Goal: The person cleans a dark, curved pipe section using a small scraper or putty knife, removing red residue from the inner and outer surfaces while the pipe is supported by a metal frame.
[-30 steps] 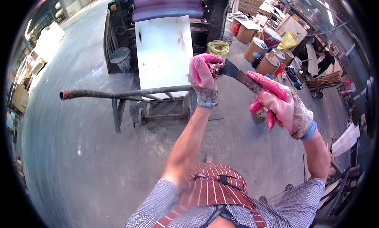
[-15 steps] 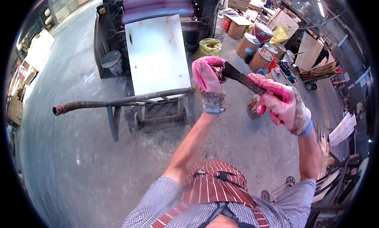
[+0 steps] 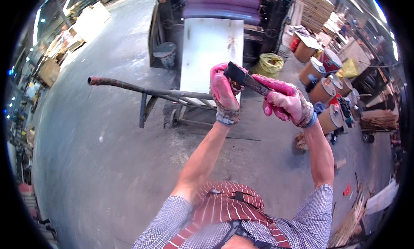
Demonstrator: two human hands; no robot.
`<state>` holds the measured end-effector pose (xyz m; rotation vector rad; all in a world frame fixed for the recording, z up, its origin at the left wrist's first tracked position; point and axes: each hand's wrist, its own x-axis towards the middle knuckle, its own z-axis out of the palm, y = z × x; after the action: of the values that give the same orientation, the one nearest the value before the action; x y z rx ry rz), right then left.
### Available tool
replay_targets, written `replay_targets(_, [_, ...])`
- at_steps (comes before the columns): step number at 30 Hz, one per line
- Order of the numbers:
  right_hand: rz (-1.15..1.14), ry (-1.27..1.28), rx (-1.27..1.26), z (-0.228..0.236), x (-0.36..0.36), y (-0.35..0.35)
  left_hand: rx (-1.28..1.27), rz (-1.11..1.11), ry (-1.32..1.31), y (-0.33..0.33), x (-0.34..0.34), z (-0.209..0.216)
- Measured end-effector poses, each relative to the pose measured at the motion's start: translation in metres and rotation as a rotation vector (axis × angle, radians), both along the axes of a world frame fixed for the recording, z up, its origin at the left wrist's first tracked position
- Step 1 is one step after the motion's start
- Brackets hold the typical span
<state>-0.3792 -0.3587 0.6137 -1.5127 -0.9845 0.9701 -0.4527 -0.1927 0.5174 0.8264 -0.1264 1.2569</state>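
Both my hands wear dirty pink rubber-coated gloves and are raised in front of me. My right hand (image 3: 288, 101) is closed round a dark, flat-bladed scraper (image 3: 249, 81), its index finger stretched along the tool. The blade points up and left, and its wide end reaches across the fingers of my left hand (image 3: 224, 93). That hand is curled round a crumpled brownish lump (image 3: 235, 88), partly hidden by the blade; its kind cannot be made out. Whether the blade touches the glove or the lump is unclear.
Ahead, a white sheet (image 3: 211, 46) slopes from purple rollers (image 3: 222, 9) to a metal cart, whose long handle (image 3: 116, 84) sticks out left. A bucket (image 3: 166, 53) stands left of it, a yellow sack (image 3: 268, 67) right. Several drums (image 3: 322, 91) stand farther right.
The surroundings have shifted right in the picture as my view turned left. My right hand has come nearer my left, and the scraper blade now lies farther across the left glove.
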Motion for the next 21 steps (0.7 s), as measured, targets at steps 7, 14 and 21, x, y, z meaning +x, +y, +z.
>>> replay_targets(7, [-0.162, 0.078, 0.241, -0.016, 0.026, -0.039, 0.243, 0.082, 0.233, 0.002, -0.025, 0.013])
replay_targets(14, [-0.131, 0.159, 0.170, -0.072, 0.008, -0.063, -0.038, -0.053, 0.120, 0.023, -0.025, -0.004])
replay_targets(21, [-0.135, 0.134, 0.218, -0.175, 0.020, -0.025, 0.184, -0.062, 0.089, 0.012, -0.030, 0.003])
